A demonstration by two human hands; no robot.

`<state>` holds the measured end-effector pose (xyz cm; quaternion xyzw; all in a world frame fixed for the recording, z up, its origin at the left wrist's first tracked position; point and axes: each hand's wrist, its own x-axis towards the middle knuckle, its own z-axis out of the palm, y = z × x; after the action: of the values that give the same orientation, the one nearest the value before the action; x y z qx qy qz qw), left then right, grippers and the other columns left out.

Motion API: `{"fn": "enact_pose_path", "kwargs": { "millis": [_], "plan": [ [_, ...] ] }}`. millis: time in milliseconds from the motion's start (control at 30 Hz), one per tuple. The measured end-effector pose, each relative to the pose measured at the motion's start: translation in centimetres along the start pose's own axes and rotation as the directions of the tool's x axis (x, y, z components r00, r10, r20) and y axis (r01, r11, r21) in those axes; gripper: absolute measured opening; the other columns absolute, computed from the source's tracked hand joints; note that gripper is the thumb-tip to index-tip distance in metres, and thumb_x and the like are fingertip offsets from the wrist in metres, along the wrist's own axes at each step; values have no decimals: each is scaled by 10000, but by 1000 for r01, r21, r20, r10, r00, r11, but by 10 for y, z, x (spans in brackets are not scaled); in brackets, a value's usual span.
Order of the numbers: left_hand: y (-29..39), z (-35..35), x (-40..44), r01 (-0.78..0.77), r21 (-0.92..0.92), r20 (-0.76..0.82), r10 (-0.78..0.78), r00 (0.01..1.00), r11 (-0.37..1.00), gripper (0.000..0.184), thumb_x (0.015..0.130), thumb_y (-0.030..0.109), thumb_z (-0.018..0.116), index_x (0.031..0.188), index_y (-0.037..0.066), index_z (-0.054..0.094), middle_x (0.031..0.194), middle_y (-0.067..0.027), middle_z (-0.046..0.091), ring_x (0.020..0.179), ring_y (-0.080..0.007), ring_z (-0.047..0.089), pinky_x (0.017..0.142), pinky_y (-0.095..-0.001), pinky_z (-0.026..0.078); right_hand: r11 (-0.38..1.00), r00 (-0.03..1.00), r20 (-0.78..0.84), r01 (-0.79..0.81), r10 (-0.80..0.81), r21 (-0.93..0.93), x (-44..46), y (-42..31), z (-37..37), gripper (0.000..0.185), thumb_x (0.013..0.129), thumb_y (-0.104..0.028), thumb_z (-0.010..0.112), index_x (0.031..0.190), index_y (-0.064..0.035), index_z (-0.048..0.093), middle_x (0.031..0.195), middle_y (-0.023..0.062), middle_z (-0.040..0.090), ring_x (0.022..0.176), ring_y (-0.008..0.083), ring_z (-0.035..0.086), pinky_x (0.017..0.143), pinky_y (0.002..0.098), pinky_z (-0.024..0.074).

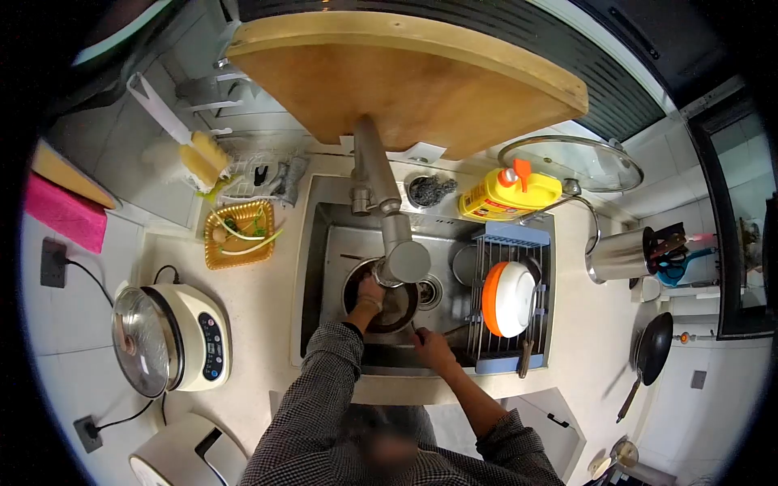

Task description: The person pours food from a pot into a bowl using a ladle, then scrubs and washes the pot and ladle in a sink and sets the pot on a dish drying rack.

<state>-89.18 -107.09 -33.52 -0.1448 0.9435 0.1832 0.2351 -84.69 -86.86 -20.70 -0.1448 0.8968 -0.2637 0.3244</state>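
A round dark pan [394, 312] sits in the steel sink [331, 243], partly under the large grey faucet [389, 219]. My left hand [369, 296] reaches inside the pan at its left side, fingers bent down; whatever they press on is hidden. Near the sink's front edge, my right hand [434, 350] is closed around the pan's thin handle, to the lower right of the pan. The drain [429, 292] shows just right of the pan. Beside it, a drying rack [510, 235] holds a white and orange bowl [512, 299].
A yellow bottle [509, 194] and a glass lid [575, 162] stand behind the sink. A gold basket [239, 235] with green onions and a cream electric cooker [194, 336] are left. A wooden board [405, 73] overhangs the back. A black pan [655, 348] is far right.
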Motion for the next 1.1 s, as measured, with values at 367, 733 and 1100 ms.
{"fn": "enact_pose_path", "kwargs": {
  "millis": [367,733,1100],
  "plan": [
    [1,-6,-29,-435,471,379,269,886,768,259,880,158,454,1075,53,589,1100,-151,581,959,-319,558,829,-397,439,994,994,-27,-103,104,46,-10,-17,-13,291,852,-248,495,981,-3,582,820,252,601,799,423,574,699,478,450],
    [44,-5,-10,-33,87,137,21,990,996,202,869,172,493,892,28,633,1100,-139,570,960,-292,576,777,-457,477,990,994,-39,-106,103,-89,-14,-16,-6,302,864,-288,488,989,-28,576,835,257,601,805,436,573,714,489,456],
    [-42,-13,-6,-557,615,572,171,802,558,308,877,132,497,1176,73,540,1216,-101,508,1033,-265,518,834,-400,461,972,986,-12,-168,169,-161,-15,-31,-14,340,873,-339,464,982,-37,578,835,242,614,793,420,591,699,491,474]
  ]
}}
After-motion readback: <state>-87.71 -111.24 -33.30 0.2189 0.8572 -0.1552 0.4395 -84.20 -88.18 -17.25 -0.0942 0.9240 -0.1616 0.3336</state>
